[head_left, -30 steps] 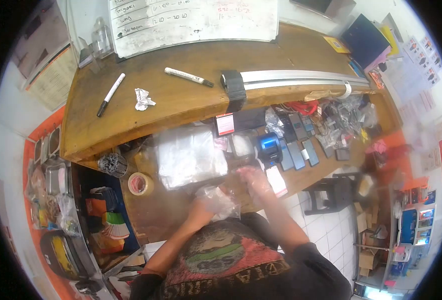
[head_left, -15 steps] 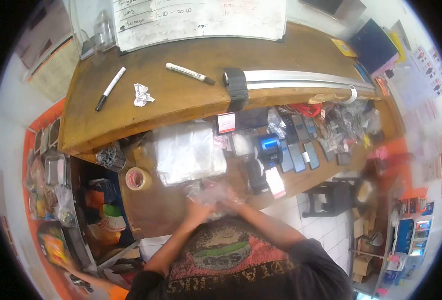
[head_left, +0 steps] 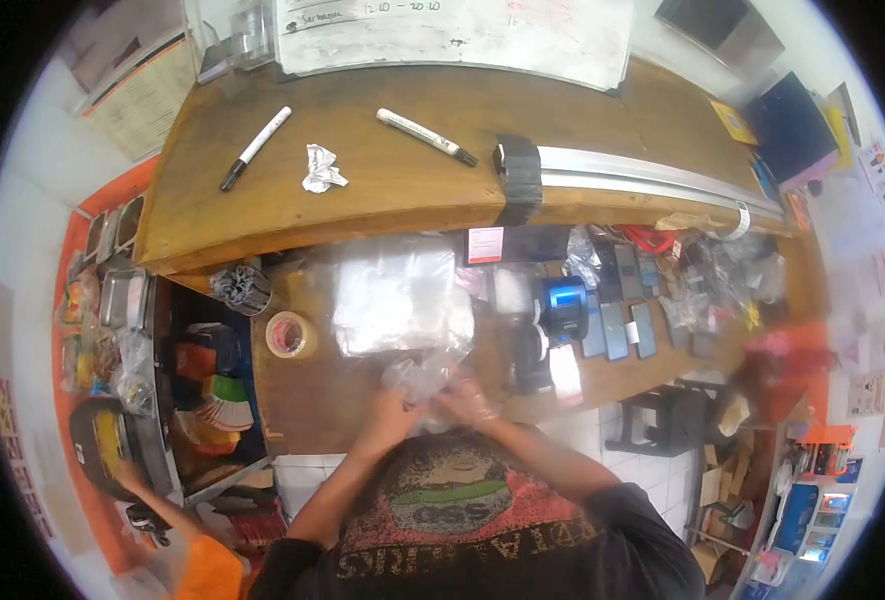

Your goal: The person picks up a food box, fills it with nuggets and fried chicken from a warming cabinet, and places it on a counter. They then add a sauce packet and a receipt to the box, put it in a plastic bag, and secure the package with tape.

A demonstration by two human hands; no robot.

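Close to my chest, at the front edge of the lower desk, both hands are on a crumpled clear plastic bag. My left hand has its fingers closed on the left side of the bag. On the other side, my right hand grips it with bent fingers, and some thin plastic seems to lie over that hand. Just beyond my hands lies a stack of clear plastic bags. A roll of tape sits on the desk to the left of the stack.
Phones and a blue-and-black device lie to the right. Above runs a wooden shelf with markers, crumpled paper and a metal rail. A black stool stands lower right. Another person's orange sleeve reaches in lower left.
The whole view has shifted, so the desk sits further right. My hands have drawn the plastic bag into a tighter bunch. The other person's hand at lower left has moved a little.
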